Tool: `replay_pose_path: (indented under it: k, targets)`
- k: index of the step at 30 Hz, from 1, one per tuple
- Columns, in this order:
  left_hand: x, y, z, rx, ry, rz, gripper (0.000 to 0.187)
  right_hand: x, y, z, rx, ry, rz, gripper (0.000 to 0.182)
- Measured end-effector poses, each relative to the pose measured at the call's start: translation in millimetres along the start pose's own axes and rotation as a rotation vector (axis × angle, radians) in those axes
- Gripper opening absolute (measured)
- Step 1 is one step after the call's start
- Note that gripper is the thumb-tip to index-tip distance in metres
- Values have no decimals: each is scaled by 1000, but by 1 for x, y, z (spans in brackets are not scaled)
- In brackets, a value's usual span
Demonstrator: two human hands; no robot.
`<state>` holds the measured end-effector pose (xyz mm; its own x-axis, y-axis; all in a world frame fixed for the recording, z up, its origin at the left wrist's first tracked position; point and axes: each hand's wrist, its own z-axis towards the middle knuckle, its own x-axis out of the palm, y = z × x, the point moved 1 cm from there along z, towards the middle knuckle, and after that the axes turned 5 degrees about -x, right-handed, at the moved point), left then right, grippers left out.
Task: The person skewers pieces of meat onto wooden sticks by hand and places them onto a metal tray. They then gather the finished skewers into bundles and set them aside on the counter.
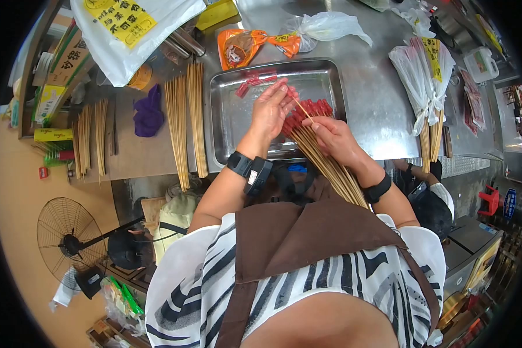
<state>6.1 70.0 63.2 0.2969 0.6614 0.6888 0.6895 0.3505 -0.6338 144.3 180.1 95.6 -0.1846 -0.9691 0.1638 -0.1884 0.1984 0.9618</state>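
My left hand (268,111) is over a metal tray (231,127), its fingers closed on a small red piece that looks like raw meat. A thin wooden skewer (301,108) runs from those fingertips to my right hand (335,138), which pinches it. Whether its tip has gone into the piece is hidden by the fingers. Beneath my right hand lies a pile of meat skewers (318,109), red ends inside the tray and bare sticks reaching over its near edge toward my apron. A few loose red pieces (254,83) sit at the tray's back.
Bundles of bare skewers (196,116) and a purple cloth (148,113) lie left of the tray. An orange bag (238,49) is behind it. Bagged skewers (426,87) lie at the right. A fan (69,243) stands at the lower left; another person (435,209) is at the right.
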Motion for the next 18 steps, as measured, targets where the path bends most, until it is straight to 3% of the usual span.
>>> replay_pose_path:
  k: [8,14,18]
  targets:
    - [11,11,-4,53,-43,51,27,-5,-6,1,34,-7,25,22]
    - [24,22,-1,84,-190,91,24,-3,-4,1,15,-40,-13,22]
    - [27,28,0,86,-236,-61,23,-5,-5,1,34,-57,61,22]
